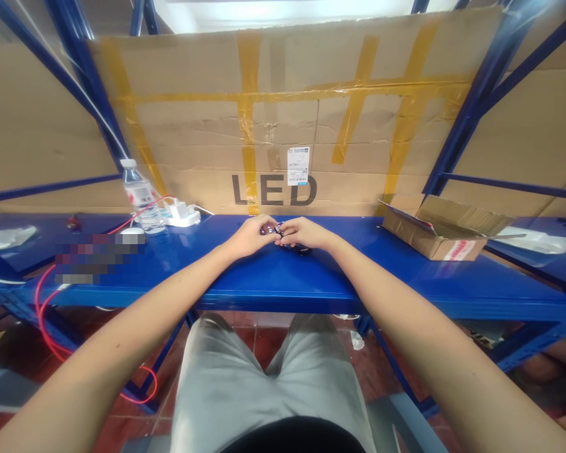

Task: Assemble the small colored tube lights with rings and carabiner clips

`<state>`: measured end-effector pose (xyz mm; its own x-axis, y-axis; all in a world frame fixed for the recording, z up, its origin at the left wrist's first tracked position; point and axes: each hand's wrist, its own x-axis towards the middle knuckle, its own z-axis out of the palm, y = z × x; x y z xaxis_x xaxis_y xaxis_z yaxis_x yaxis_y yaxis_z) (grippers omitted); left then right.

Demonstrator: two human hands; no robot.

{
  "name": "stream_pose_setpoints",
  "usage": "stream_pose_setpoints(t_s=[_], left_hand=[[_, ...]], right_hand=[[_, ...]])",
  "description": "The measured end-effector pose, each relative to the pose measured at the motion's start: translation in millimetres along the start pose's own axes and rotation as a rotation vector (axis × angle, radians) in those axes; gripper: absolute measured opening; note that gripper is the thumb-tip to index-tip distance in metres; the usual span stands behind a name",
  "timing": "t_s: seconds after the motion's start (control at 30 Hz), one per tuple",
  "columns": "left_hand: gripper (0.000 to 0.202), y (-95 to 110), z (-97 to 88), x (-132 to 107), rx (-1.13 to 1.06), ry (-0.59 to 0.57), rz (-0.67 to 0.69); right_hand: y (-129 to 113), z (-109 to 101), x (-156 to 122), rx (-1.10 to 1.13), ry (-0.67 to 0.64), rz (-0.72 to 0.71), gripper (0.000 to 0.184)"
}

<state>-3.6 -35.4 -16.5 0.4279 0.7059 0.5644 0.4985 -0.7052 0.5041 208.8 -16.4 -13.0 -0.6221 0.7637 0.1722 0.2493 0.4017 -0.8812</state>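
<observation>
Both of my hands meet over the middle of the blue table (pixel 283 277). My left hand (pixel 251 237) is closed around a small dark, shiny object (pixel 270 230), whose kind I cannot make out. From the other side, my right hand (pixel 306 233) pinches at the same object with its fingertips, close against the left fingers. Much of the object is hidden by the fingers. Just under the right hand a small black thing (pixel 302 250) lies on the table, partly covered.
At the left stand a water bottle (pixel 141 195) and a white power strip (pixel 183 215) with a charger; a red cable (pixel 42 314) hangs over the edge. An open cardboard box (pixel 446 233) sits at the right. A large taped cardboard sheet (pixel 207 145) closes off the back.
</observation>
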Motion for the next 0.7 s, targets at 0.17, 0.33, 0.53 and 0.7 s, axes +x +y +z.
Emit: stream_pose_setpoints(t_s=[0.17, 0.33, 0.53, 0.7], left_hand=[[0.024, -1, 1.0, 3, -0.320, -0.003, -0.224], [0.018, -3, -2.3, 5, -0.401, 0.076, -0.314], [0.005, -5, -4.2, 8, -0.573, 0.179, -0.417], [0.013, -1, -5.4, 7, -0.696, 0.192, -0.390]], right_hand=[[-1, 9, 3, -0.016, 0.051, -0.033, 0.018], [-2, 1, 7, -0.152, 0.222, -0.054, 0.004], [16, -28, 5, -0.563, 0.412, 0.060, 0.016], [26, -26, 9, -0.673, 0.298, -0.004, 0.040]])
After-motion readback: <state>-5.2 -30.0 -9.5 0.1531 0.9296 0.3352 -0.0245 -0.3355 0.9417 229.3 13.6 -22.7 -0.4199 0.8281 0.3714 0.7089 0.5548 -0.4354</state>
